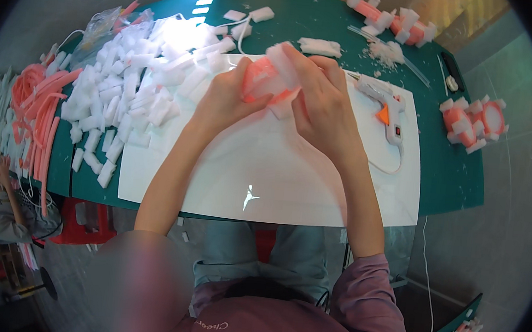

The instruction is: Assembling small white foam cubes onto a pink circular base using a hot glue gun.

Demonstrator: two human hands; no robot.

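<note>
Both hands meet over the far edge of the white board [264,185]: my left hand [224,99] grips a pink foam ring [262,80], my right hand [322,101] pinches a white foam block [282,63] against it. I judge the block could slip or set crooked if either grip eases. The glue gun [382,103] lies just right, its cord near my wrist, easily snagged.

Both forearms are bare and reach from the near edge toward the far middle, coming close together. The left hand [224,96] is curled, its fingers [243,75] bent and closed in a grip. The right hand [322,101] arches over beside it, fingers pressed down, wrist slightly bent.
</note>
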